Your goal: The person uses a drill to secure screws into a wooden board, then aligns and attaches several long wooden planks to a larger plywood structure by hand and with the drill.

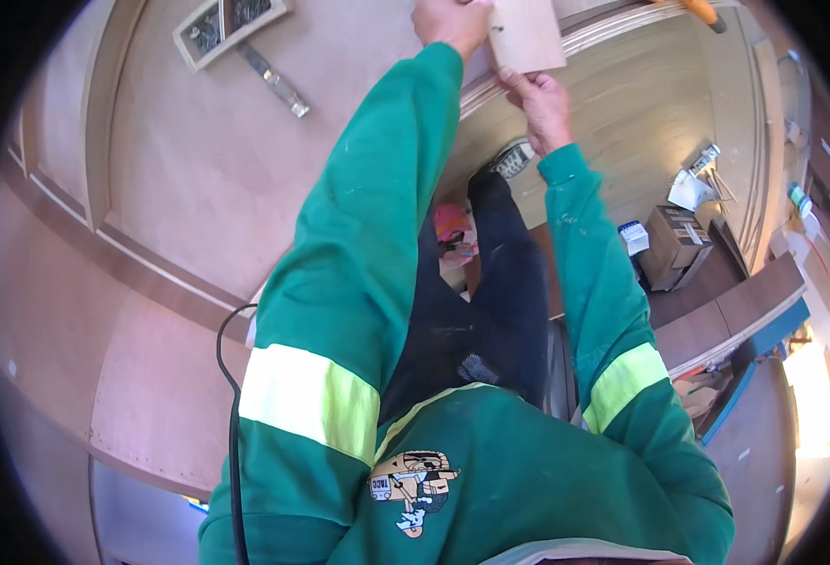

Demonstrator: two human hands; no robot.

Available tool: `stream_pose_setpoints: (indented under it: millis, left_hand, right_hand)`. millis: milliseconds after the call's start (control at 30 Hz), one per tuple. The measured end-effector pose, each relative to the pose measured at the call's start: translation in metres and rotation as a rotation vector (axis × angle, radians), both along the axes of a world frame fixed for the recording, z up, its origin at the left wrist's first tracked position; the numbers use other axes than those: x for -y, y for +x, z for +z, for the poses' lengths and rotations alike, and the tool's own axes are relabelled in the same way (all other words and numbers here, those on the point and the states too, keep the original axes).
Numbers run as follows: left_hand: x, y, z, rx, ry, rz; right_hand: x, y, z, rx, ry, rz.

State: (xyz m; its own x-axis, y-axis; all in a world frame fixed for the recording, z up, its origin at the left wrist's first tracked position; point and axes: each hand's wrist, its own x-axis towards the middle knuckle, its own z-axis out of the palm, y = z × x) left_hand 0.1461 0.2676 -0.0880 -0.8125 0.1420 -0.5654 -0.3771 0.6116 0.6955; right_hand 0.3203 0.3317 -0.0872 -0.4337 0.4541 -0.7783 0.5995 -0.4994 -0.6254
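At the top edge, a pale flat wooden board (531,36) with a small dark mark on its face is held between my two hands. My left hand (451,24) is closed at its upper left edge, its fingertips partly cut off by the frame. Lower down, my right hand (539,105) pinches the board's near left corner between thumb and fingers. The board's far end lies outside the picture. Beneath it runs a ridged wooden edge (608,36).
Left of my arm, a wooden tray (189,40) holds small metal pieces in compartments, beside a flat metal tool (276,83). An orange-handled tool (704,13) lies far right. Below it stands a cardboard box (676,247). A black cable (233,414) hangs by my left sleeve.
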Motion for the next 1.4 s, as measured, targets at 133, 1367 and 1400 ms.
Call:
stream_pose_setpoints:
  millis: [133,1367,1400]
  left_hand:
    - [-0.003,-0.006,-0.021,0.218,0.055,0.059]
    - [0.023,0.100,0.039,0.262,0.096,0.200]
    - [0.021,0.107,0.037,0.226,0.088,0.237]
  right_hand:
    - [-0.004,-0.001,0.000,0.049,-0.052,-0.020]
    - [-0.088,-0.076,0.006,0.090,0.244,0.608]
    - [-0.087,-0.077,0.006,0.099,0.252,0.610]
